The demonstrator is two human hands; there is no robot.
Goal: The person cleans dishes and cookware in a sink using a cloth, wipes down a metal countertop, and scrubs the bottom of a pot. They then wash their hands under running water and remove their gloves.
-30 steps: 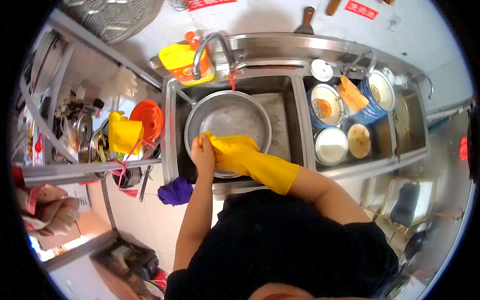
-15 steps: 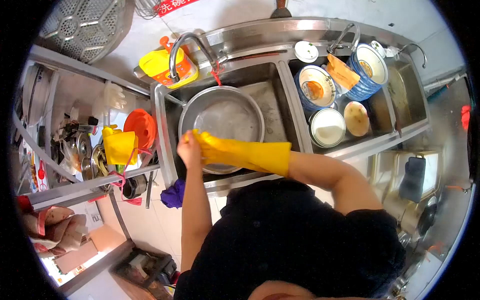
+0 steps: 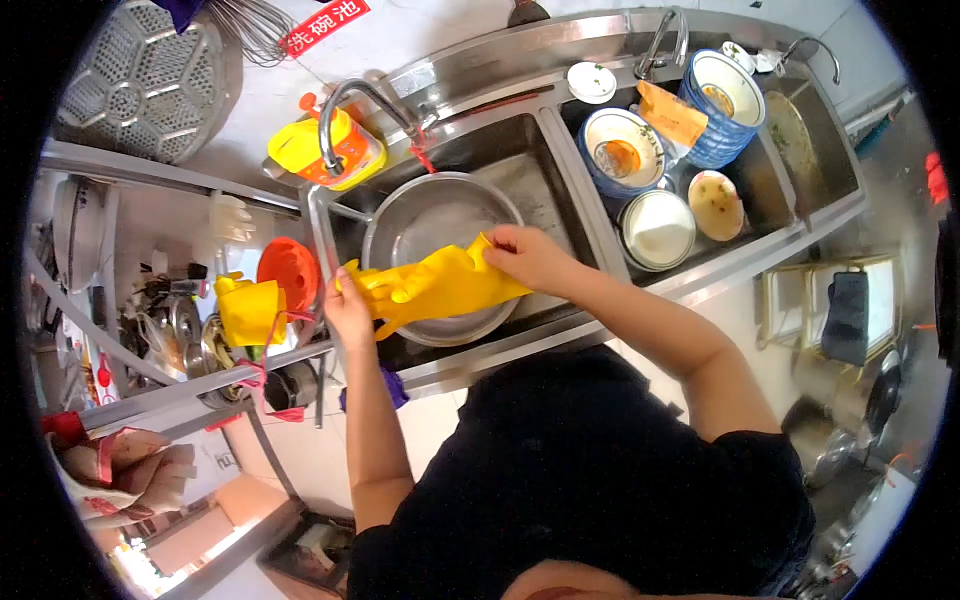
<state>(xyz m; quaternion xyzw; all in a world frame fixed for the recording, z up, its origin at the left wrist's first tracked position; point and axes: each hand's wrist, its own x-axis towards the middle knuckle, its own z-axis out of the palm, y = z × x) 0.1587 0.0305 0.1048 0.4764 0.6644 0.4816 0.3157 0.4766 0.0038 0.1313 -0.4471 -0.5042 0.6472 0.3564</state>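
A yellow rubber glove is stretched between my two bare hands, over the steel basin in the left sink. My left hand pinches the glove at its finger end. At the other end, my right hand grips the cuff. The glove hides the lower part of the basin. Left of my left hand, another yellow glove hangs on the rack beside an orange plastic bowl.
A faucet arches above the left sink, near a yellow jug. Stacked bowls and dishes fill the middle sink. A metal-framed rack with utensils stands at the left.
The glove has come off my right hand, which is now bare and holds the cuff. My left hand has moved slightly left with the finger end. The view has shifted slightly.
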